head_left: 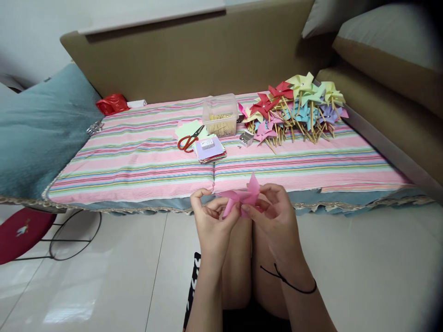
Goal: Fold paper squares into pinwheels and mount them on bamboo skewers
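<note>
Between my two hands is a pink paper pinwheel [252, 189], its blades folded inward, held above my knees. My left hand [215, 221] pinches its left side with thumb and fingers. From the other side, my right hand [273, 216] presses its thumb near the paper's middle, fingers curled behind. Whether a pin is in the paper I cannot tell. Beyond my hands, a small open box [246, 139] of shiny pins sits on the striped cloth [148, 161]. Left of it lies a stack of coloured paper squares [212, 150].
Red-handled scissors [188, 139] rest on pale paper sheets. A clear plastic tub [220, 115] holds thin wooden sticks. Finished pinwheels [301, 108] on sticks are heaped at the right. A red bag [112, 104] lies back left; a red stool [26, 233] stands on the floor.
</note>
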The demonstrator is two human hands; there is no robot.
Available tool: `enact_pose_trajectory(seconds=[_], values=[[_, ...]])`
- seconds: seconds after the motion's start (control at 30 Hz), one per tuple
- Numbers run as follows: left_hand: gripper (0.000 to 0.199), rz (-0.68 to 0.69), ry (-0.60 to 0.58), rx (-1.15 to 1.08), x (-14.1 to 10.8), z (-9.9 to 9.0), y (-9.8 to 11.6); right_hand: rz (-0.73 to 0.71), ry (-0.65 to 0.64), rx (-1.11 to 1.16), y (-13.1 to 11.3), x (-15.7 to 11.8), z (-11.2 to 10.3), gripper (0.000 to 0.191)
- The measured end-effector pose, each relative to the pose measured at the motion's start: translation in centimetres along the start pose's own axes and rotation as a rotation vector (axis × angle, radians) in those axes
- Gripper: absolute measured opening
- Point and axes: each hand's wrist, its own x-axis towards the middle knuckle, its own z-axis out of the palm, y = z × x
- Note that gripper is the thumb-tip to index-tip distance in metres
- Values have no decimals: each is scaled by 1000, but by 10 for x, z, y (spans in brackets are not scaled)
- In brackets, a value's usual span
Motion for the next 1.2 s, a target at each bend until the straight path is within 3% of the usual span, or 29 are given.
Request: enact_pose_trajectory(seconds=[0.1, 0.23, 1.2], values=[[52, -3, -20, -1, 0, -1, 0, 33, 0, 67, -3, 0, 2, 65], [52, -15, -38, 9, 0, -2, 0, 60, -8, 36, -6, -2, 1, 73], [57, -10, -41, 61, 0, -4, -4, 84, 17, -64, -2, 0, -9, 79]])
